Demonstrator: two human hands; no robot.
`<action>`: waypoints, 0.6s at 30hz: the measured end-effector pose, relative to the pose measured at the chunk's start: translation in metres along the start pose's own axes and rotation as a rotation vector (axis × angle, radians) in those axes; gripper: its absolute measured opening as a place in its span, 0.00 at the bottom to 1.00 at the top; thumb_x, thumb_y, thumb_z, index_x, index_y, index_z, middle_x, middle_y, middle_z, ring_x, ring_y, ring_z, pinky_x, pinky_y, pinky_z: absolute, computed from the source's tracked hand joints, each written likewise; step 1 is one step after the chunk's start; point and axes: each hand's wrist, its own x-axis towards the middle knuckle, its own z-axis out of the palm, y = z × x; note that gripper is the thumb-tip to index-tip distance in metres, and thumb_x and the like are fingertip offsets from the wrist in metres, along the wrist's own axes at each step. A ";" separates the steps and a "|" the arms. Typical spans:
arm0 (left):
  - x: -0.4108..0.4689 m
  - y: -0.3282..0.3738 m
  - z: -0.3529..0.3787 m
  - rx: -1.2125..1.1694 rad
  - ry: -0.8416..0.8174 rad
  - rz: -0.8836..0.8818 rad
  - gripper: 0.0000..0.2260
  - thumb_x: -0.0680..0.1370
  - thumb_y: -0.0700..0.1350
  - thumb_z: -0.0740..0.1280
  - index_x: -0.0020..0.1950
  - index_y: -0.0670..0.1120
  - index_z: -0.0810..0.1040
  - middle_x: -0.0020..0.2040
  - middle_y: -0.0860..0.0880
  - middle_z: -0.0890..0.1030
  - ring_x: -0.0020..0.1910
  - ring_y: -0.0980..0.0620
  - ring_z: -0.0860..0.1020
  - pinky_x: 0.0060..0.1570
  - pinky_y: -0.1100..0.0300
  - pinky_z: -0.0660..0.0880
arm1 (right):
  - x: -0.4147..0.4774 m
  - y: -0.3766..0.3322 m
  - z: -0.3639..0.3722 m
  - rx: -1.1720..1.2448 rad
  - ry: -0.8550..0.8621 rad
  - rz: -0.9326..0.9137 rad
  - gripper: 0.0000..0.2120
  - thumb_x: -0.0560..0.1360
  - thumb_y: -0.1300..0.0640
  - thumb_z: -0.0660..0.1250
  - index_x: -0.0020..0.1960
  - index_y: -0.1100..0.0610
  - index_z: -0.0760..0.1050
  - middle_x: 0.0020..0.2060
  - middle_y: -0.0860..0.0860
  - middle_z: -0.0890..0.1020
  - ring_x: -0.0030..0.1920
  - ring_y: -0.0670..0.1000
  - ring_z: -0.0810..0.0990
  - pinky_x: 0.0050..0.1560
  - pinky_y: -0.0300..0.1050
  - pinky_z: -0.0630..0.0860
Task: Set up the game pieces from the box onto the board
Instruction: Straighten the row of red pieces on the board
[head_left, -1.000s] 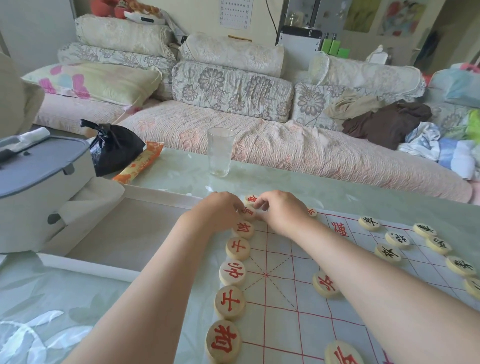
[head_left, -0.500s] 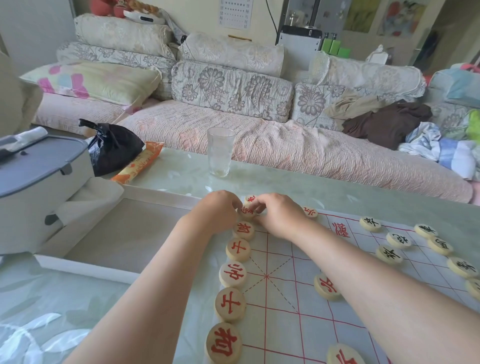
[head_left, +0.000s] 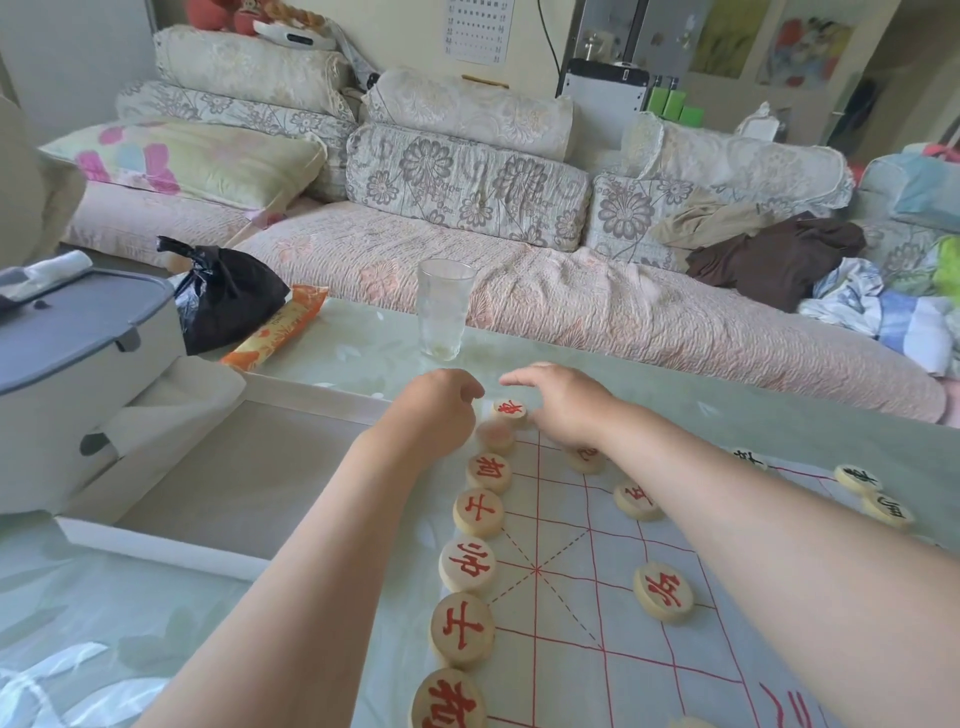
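Note:
A thin board sheet (head_left: 566, 613) with red grid lines lies on the table. Round wooden pieces with red characters stand in a column down its left edge (head_left: 470, 566); the farthest one (head_left: 509, 410) sits at the corner. More red pieces (head_left: 662, 591) lie inside the grid, and black-lettered pieces (head_left: 857, 478) line the far right. My left hand (head_left: 441, 410) is curled just left of the corner piece, with nothing visible in it. My right hand (head_left: 563, 402) hovers to that piece's right, fingers spread, holding nothing. The shallow white box (head_left: 156, 540) lies open to the left.
A drinking glass (head_left: 444, 317) stands just beyond my hands. A grey-lidded white container (head_left: 78, 374) sits at left, with a black bag (head_left: 228, 296) and an orange packet (head_left: 275, 332) behind the box. A sofa runs along the table's far side.
Both hands were pinched together over the corner pieces; they have now drawn apart and let go, leaving the far red piece uncovered. The view has shifted slightly.

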 end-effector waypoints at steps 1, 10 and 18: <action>0.002 -0.001 0.000 -0.018 0.015 -0.002 0.18 0.78 0.38 0.57 0.63 0.51 0.77 0.61 0.52 0.78 0.61 0.51 0.75 0.54 0.64 0.68 | 0.004 -0.001 -0.001 -0.018 -0.046 -0.023 0.29 0.76 0.63 0.64 0.72 0.40 0.69 0.73 0.46 0.69 0.72 0.50 0.69 0.67 0.47 0.69; 0.007 -0.001 0.005 -0.129 0.060 -0.034 0.16 0.79 0.42 0.60 0.67 0.47 0.73 0.61 0.49 0.78 0.61 0.49 0.75 0.55 0.63 0.67 | 0.023 -0.004 -0.006 -0.136 -0.036 -0.108 0.21 0.77 0.50 0.68 0.69 0.43 0.72 0.64 0.47 0.74 0.63 0.52 0.75 0.59 0.46 0.72; 0.003 0.012 -0.006 -0.854 0.001 -0.243 0.07 0.77 0.39 0.66 0.55 0.42 0.77 0.46 0.40 0.83 0.39 0.48 0.82 0.45 0.56 0.80 | 0.000 -0.024 -0.015 0.239 0.368 -0.178 0.20 0.64 0.42 0.79 0.50 0.48 0.77 0.45 0.45 0.78 0.45 0.45 0.78 0.44 0.39 0.73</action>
